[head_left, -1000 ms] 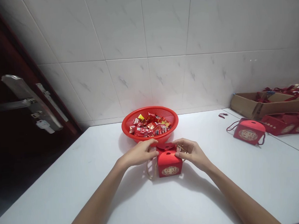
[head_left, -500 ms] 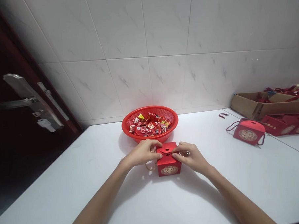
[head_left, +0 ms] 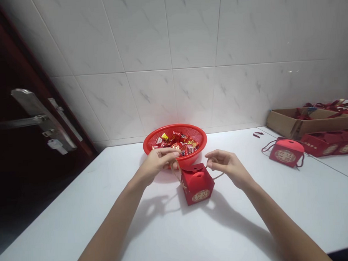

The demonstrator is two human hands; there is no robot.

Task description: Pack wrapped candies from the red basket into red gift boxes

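A small red gift box (head_left: 198, 185) with a gold emblem stands on the white table, its top flaps partly raised. Thin tan cords run from both of its sides. To the left of the box, my left hand (head_left: 160, 162) pinches one cord (head_left: 176, 172) between thumb and fingers. On the other side, my right hand (head_left: 226, 164) pinches the second cord (head_left: 218, 176) above the table. Neither hand touches the box body. Right behind the box is a red plastic basket (head_left: 203, 142) holding several wrapped candies (head_left: 188, 141).
At the right lies a red box (head_left: 286, 152) with dark red cords. Beyond it are a cardboard carton (head_left: 283, 123) and several more red boxes (head_left: 324, 143). A short dark cord (head_left: 258, 134) lies near the tiled wall. A door with a handle (head_left: 20, 121) is at the left.
Both hands have left the top flaps and moved outward and up, and each now holds a cord. The flaps have risen, and the box has turned slightly.
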